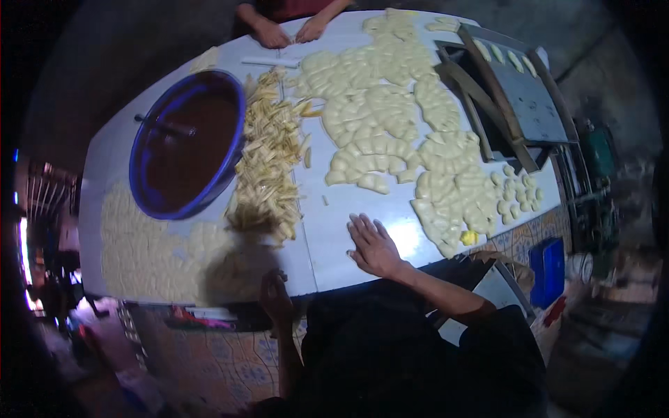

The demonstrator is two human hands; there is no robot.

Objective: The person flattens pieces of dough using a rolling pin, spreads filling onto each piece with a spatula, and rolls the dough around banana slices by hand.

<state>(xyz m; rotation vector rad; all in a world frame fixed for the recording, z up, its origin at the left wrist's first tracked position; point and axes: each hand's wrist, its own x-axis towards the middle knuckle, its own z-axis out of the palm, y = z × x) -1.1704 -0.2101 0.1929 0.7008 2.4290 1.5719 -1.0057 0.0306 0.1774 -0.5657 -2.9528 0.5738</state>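
Note:
My right hand (pixel 376 249) lies flat on the white tabletop (pixel 324 240), fingers outstretched and nothing visible in it. Closer to the near edge, my left hand (pixel 276 292) is in shadow with its fingers curled in; whatever it may hold is hidden. Beyond it runs a long heap of yellowish cut strips (pixel 268 157). Pale, soft-looking dough pieces (pixel 446 198) lie packed together to the right of my right hand and on toward the far end. Flat pale pieces (pixel 150 254) cover the tabletop's near left, and a dark shadow falls partly over them.
A large blue basin (pixel 237 132) of brown liquid, with a handled utensil (pixel 167 127) in it, stands left of the strips. Metal trays with wooden bars (pixel 491 90) sit at the right. Across the table, another person's hands (pixel 291 32) work near a white rod (pixel 270 62). A blue crate (pixel 547 270) is below.

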